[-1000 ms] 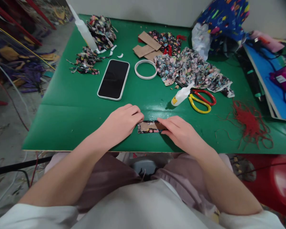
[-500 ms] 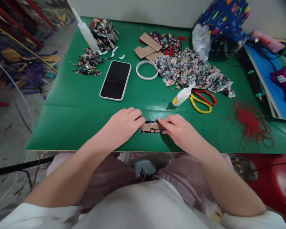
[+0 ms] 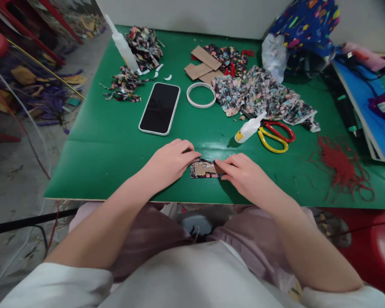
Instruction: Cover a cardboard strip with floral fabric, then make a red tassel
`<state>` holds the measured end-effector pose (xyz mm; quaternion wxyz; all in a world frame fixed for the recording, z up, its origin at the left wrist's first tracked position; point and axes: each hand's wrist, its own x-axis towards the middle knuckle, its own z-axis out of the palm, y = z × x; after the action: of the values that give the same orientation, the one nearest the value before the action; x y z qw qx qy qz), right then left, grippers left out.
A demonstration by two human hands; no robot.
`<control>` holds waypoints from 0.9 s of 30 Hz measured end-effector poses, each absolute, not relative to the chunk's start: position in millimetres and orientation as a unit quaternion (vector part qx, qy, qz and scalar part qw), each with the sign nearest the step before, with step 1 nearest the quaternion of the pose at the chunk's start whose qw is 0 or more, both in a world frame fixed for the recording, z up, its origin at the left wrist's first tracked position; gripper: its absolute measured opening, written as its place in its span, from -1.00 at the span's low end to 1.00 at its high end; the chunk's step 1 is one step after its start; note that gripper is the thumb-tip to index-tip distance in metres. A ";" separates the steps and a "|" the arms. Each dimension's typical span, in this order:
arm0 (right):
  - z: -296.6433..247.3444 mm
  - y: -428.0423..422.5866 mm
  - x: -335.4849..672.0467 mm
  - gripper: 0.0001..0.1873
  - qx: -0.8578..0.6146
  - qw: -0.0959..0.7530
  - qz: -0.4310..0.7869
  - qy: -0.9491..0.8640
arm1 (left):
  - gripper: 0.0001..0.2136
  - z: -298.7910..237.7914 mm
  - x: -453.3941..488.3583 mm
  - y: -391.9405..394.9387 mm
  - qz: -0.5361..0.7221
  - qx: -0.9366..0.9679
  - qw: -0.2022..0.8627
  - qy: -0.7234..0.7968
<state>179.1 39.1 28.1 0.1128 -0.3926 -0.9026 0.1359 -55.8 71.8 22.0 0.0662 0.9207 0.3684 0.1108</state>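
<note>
Working at a green table (image 3: 96,171), a person handles one fabric-edged card strip (image 3: 203,169) at the centre of the frame. Around it are two glue bottles, one (image 3: 124,50) standing at upper left and one (image 3: 247,130) tilted right of centre; one phone (image 3: 159,108); one tape ring (image 3: 201,105); one pair of scissors (image 3: 279,151) with a red and a yellow handle; one tangle of red thread (image 3: 340,158) at right; at least three brown card pieces (image 3: 207,57) at top centre; and four heaps of floral fabric (image 3: 255,90), two at upper left, two from top centre to the right. The strip lies flat between the hands. The right hand (image 3: 244,173) has its finger and thumb closed narrowly on the strip's right end; the left hand (image 3: 171,160) curls its fingers together beside the upper left corner, though whether they pinch anything cannot be told. Half a second earlier those left fingertips covered that corner; now they sit along the top edge, baring more of the left end. The right hand's hold matches the earlier view, while the whole scene sits slightly farther right in the frame.
</note>
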 end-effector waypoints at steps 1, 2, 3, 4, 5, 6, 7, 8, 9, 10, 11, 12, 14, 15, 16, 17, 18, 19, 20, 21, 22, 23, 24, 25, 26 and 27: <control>27.4 39.3 179.3 -0.63 -0.391 0.113 0.133 -0.904 | -0.75 21.5 -54.2 71.9 0.115 0.922 0.062 0.365; 26.8 39.4 179.4 -0.63 -0.389 0.112 0.131 -0.905 | -0.76 21.5 -52.8 71.8 0.116 0.924 0.056 0.359; 26.3 39.6 179.3 -0.62 -0.388 0.109 0.129 -0.906 | -0.78 21.9 -51.7 71.6 0.114 0.927 0.050 0.354; 26.2 39.7 179.2 -0.62 -0.389 0.105 0.128 -0.906 | -0.79 22.6 -50.8 71.3 0.109 0.929 0.044 0.351; 26.3 39.8 179.1 -0.62 -0.390 0.102 0.128 -0.906 | -0.80 23.6 -50.3 70.9 0.102 0.930 0.040 0.350; 26.7 39.9 178.8 -0.61 -0.391 0.098 0.128 -0.906 | -0.81 24.7 -49.9 70.4 0.094 0.931 0.035 0.351; 27.3 40.1 178.5 -0.61 -0.391 0.093 0.128 -0.907 | -0.81 26.0 -49.8 69.7 0.086 0.931 0.031 0.352; 28.0 40.2 178.1 -0.61 -0.392 0.089 0.128 -0.907 | -0.81 27.3 -49.7 68.9 0.078 0.932 0.029 0.354; 28.8 40.3 177.8 -0.61 -0.391 0.085 0.128 -0.907 | -0.81 28.6 -49.6 68.1 0.071 0.932 0.027 0.355; 29.6 40.4 177.4 -0.61 -0.391 0.083 0.129 -0.908 | -0.81 29.8 -49.6 67.1 0.064 0.932 0.026 0.354; 30.3 40.4 177.1 -0.61 -0.392 0.081 0.129 -0.907 | -0.81 30.9 -49.7 66.1 0.059 0.933 0.025 0.353; 30.8 40.5 177.0 -0.61 -0.392 0.081 0.130 -0.907 | -0.81 31.9 -49.7 65.1 0.054 0.934 0.023 0.352; 31.0 40.4 176.9 -0.62 -0.392 0.084 0.128 -0.907 | -0.82 33.4 -49.9 63.1 0.046 0.936 0.014 0.349; 30.8 40.4 177.0 -0.63 -0.391 0.085 0.126 -0.908 | -0.82 33.9 -50.0 62.1 0.044 0.936 0.008 0.348; 30.5 40.4 177.2 -0.63 -0.390 0.086 0.124 -0.909 | -0.82 34.5 -50.0 61.2 0.043 0.937 0.003 0.347; 30.2 40.4 177.3 -0.64 -0.388 0.086 0.122 -0.910 | -0.82 34.9 -49.9 60.2 0.041 0.937 -0.001 0.347; 29.9 40.5 177.3 -0.65 -0.387 0.087 0.119 -0.910 | -0.83 35.4 -49.8 59.3 0.040 0.937 -0.005 0.346; 29.7 40.7 177.3 -0.66 -0.386 0.085 0.116 -0.911 | -0.83 35.8 -49.6 58.4 0.038 0.938 -0.007 0.344; 29.7 40.9 177.1 -0.66 -0.384 0.084 0.113 -0.912 | -0.84 36.3 -49.4 57.5 0.036 0.939 -0.010 0.342; 29.9 41.1 176.9 -0.67 -0.382 0.082 0.110 -0.914 | -0.84 36.6 -49.2 56.8 0.032 0.940 -0.013 0.340; 30.1 41.4 176.5 -0.67 -0.380 0.081 0.106 -0.915 | -0.84 36.9 -49.2 56.1 0.031 0.941 -0.016 0.338; 30.3 41.6 176.2 -0.68 -0.378 0.080 0.103 -0.916 | -0.84 37.0 -49.3 55.5 0.031 0.941 -0.018 0.336; 30.6 41.8 175.9 -0.68 -0.377 0.079 0.101 -0.917 | -0.84 37.0 -49.5 55.0 0.035 0.942 -0.018 0.334; 30.9 41.9 175.6 -0.68 -0.377 0.079 0.101 -0.917 | -0.83 36.8 -49.9 54.6 0.041 0.942 -0.016 0.331; 31.1 41.8 175.5 -0.69 -0.379 0.080 0.102 -0.916 | -0.82 36.4 -50.3 54.2 0.050 0.944 -0.012 0.327; 31.3 41.7 175.5 -0.69 -0.381 0.080 0.105 -0.915 | -0.81 35.8 -50.8 53.8 0.059 0.945 -0.009 0.321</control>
<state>175.5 41.7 31.3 0.0797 -0.3806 -0.9153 0.1046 -50.8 53.8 35.8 -0.0086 0.9451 0.3214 0.0585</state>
